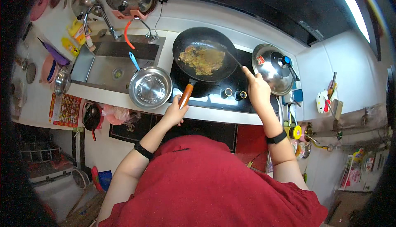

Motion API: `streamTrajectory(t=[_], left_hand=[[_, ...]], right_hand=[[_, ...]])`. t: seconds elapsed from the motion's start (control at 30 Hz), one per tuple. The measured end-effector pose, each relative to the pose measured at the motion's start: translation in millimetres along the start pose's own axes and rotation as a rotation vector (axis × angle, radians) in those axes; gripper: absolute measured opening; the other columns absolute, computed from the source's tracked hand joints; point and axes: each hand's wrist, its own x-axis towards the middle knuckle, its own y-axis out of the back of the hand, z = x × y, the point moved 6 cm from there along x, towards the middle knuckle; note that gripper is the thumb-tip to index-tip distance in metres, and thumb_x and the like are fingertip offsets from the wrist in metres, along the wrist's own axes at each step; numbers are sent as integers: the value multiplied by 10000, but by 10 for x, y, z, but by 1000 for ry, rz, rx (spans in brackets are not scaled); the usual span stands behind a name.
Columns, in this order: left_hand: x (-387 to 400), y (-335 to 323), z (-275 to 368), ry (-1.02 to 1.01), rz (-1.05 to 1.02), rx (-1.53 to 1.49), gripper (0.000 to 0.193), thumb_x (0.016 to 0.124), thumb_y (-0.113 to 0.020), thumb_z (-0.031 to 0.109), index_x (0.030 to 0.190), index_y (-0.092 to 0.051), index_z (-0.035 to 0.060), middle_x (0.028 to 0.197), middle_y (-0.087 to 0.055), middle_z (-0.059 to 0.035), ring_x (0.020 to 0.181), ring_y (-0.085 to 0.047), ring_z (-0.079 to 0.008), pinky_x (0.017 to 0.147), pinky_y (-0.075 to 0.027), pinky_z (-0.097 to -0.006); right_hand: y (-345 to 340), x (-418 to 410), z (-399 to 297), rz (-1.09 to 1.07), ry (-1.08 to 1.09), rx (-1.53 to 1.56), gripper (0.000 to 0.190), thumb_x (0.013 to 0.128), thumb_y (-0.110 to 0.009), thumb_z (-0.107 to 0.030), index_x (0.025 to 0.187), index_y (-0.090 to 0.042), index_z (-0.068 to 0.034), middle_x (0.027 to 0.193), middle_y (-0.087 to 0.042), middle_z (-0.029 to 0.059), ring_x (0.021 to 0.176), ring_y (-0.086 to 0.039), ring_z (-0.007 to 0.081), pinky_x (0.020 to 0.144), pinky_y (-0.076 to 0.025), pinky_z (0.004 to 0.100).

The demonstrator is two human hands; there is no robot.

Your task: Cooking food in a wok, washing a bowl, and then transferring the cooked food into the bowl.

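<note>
A dark wok (182, 46) rests on the black glass cooktop (201, 100), its orange-brown wooden handle (186, 96) pointing towards me. My left hand (175, 112) grips that handle. In the wok lies a flat, yellow-brown mass of food (202, 59) that looks like egg, with some liquid around it. My right hand (258, 90) holds a dark, thin-handled utensil (235, 59), index finger stretched along it. The utensil slants into the right side of the wok, and its far end is hard to make out against the food.
Left of the wok, a steel bowl (150, 87) sits at the sink's (108, 72) corner, a blue-handled tool (134, 61) behind it. A domed steel lid (272, 69) stands right of the cooktop. The range hood (263, 10) overhangs the back. Two control knobs (233, 94) face my right forearm.
</note>
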Motion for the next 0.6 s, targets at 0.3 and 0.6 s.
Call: streamTrajectory(t=[0.3, 0.6], left_hand=[[-110, 15, -5, 14, -96, -62, 560, 915, -550, 207, 1352, -225, 79, 820, -566, -119, 455, -559, -160, 331, -446, -290], [-69, -28, -22, 28, -116, -43, 518, 923, -534, 204, 1345, -255, 94, 764, -552, -88, 412, -505, -142, 309, -401, -284]], right_hand=[[-117, -32, -254, -62, -35, -174, 471, 830, -531, -70, 1254, -579, -269, 850, -542, 106, 652, -617, 234, 528, -522, 343], [-339, 87, -470, 4, 39, -198, 395, 836, -542, -87, 1209, -607, -200, 808, -533, 78, 661, -614, 222, 521, -516, 334]])
